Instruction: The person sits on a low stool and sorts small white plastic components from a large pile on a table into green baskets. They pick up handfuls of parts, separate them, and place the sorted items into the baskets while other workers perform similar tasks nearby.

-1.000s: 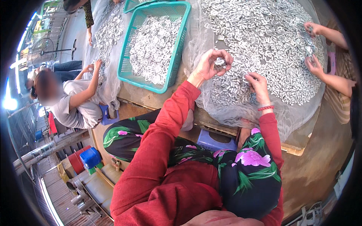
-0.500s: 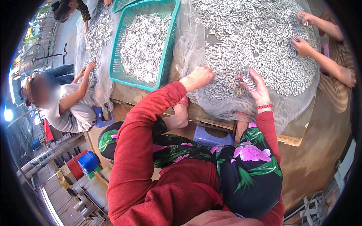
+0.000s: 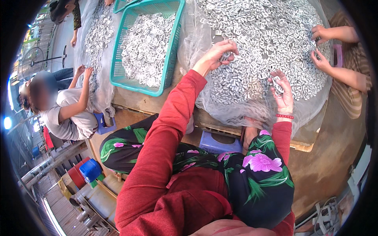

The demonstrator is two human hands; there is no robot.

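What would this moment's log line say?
left hand: holding metal parts | right hand: holding buckle-like pieces | nearby: metal pile, teal basket

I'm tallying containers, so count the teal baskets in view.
2. A large basket, heaped with pale metal pieces, left of the person's left hand; and a second basket beyond it, cut off by the top edge. More could be hidden.

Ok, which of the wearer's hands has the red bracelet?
The right hand, holding silvery metal pieces: the red beaded bracelet circles its wrist, while the left hand shows none.
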